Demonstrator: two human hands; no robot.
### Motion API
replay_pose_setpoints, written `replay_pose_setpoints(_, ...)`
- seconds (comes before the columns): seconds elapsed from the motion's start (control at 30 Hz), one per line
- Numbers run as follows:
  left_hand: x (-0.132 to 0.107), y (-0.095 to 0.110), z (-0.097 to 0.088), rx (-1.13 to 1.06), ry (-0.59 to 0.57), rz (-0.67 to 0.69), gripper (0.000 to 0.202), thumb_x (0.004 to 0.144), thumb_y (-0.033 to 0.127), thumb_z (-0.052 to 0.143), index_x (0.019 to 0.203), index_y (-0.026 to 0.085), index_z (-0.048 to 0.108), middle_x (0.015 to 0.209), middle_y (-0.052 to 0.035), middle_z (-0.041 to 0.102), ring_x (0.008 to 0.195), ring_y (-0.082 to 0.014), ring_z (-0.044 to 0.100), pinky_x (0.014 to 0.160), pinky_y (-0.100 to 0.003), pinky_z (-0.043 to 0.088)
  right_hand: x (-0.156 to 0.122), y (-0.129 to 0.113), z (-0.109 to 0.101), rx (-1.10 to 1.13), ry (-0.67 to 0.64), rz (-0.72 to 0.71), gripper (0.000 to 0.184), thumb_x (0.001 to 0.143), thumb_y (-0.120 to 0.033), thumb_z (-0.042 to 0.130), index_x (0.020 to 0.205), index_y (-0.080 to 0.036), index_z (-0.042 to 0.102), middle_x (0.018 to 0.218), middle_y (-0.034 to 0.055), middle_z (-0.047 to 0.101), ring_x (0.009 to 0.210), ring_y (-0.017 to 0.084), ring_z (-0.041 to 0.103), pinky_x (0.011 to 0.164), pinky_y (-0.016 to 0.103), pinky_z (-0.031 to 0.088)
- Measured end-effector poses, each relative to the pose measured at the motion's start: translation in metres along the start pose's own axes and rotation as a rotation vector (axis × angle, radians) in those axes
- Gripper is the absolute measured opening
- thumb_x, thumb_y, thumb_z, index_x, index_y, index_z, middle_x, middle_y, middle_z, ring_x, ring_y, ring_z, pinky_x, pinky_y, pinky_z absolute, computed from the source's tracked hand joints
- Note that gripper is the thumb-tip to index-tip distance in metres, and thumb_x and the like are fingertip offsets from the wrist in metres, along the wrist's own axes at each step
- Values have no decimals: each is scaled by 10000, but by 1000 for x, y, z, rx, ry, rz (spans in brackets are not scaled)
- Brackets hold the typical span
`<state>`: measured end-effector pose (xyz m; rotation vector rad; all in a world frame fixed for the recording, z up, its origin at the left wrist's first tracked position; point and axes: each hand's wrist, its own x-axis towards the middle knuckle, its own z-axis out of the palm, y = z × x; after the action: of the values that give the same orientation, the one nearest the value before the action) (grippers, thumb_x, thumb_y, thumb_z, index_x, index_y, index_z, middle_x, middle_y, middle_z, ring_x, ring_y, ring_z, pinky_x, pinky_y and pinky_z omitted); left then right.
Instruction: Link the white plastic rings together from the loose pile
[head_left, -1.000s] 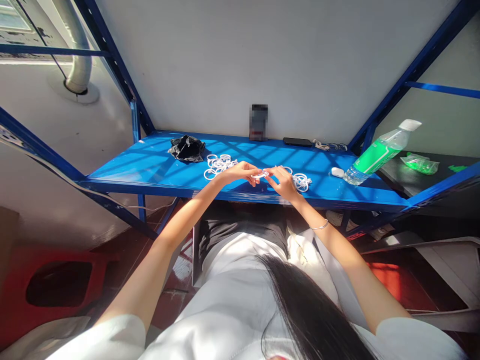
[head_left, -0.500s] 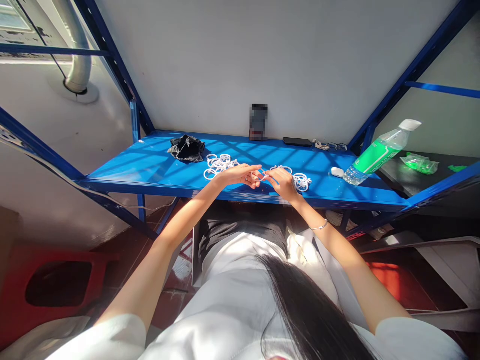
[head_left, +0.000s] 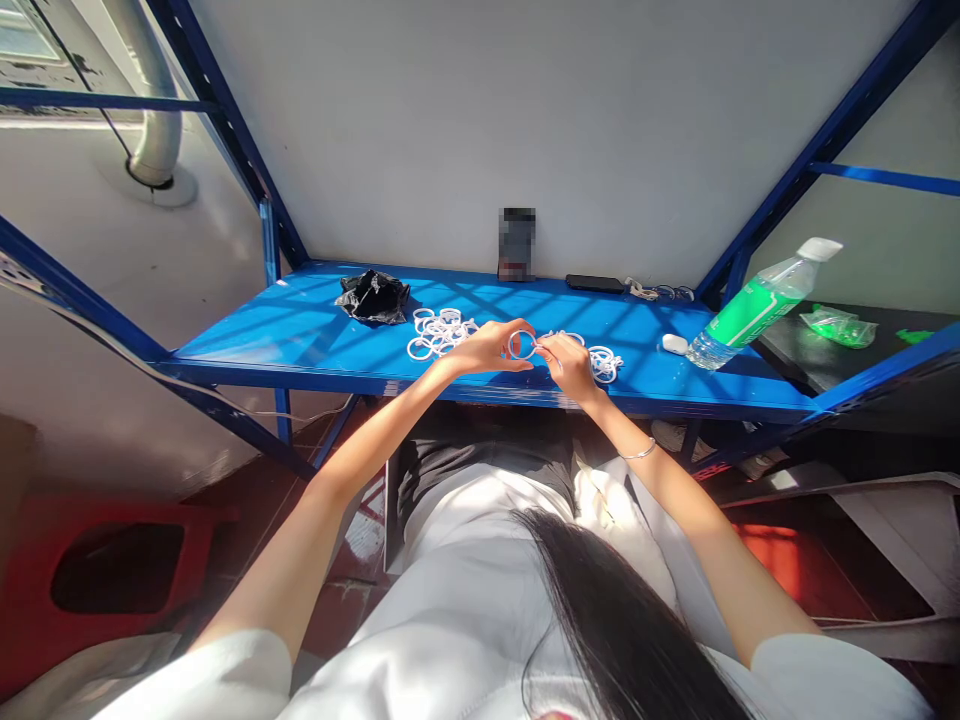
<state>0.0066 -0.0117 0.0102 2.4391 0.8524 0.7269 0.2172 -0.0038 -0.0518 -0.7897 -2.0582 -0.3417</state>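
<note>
My right hand pinches the right edge of a thin white ring-shaped band between thumb and fingertips. The band stands open as a round loop above the front part of the blue table. On its other side my left hand is open, thumb and fingers spread apart around the loop; whether it touches the band I cannot tell. Behind and left of that hand lies a loose pile of white rings. Close by my right hand is a smaller cluster of white rings, and more white rings are partly hidden behind it.
On the blue table a crumpled black plastic bag lies at left. A dark upright device, a black phone and a cable are at the back. A white case and a tilted green-labelled bottle are at right.
My left hand's fingers have spread apart from their earlier place near the right fingertips. The white band now shows as a full round loop between the hands.
</note>
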Motion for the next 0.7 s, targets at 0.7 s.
replay_pose_setpoints(0.7,2,-7,-1,164,-10,69,409,833,381,628,1184,182,564,813,-14,617,706,-129,585,635,-211,440,-4,1,0,79,19,93,223,956,-395,503,927,-211,625,806,61,700,687,206,649,648,333,520)
